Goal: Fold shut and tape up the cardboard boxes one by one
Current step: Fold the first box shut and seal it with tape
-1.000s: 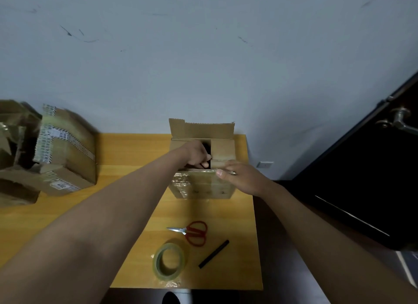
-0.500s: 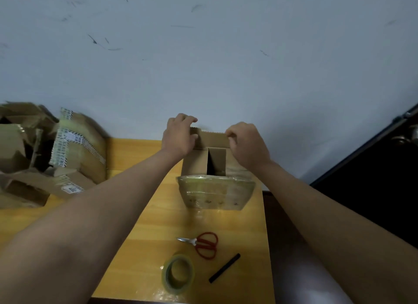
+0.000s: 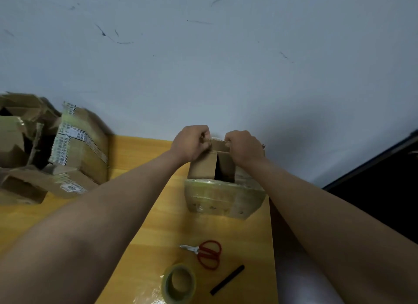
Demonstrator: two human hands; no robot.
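A small cardboard box (image 3: 222, 196) stands near the table's right edge, its near face wrapped in shiny clear tape. Its two side flaps lie folded in with a dark gap between them. My left hand (image 3: 192, 143) and my right hand (image 3: 243, 146) both grip the far flap (image 3: 218, 145) at its top edge, fingers curled over it, pulling it down over the opening. A roll of clear tape (image 3: 178, 283) lies at the table's near edge, with red-handled scissors (image 3: 204, 254) just behind it.
A heap of taped and torn cardboard boxes (image 3: 74, 149) fills the table's left end. A black stick (image 3: 227, 280) lies right of the tape roll. The wooden table (image 3: 144, 247) ends just right of the box; a dark door (image 3: 384, 183) stands beyond. A pale wall is behind.
Both hands left the box's inside and near edge, reached to the far flap and took hold of it. It has come down lower over the opening since half a second ago.
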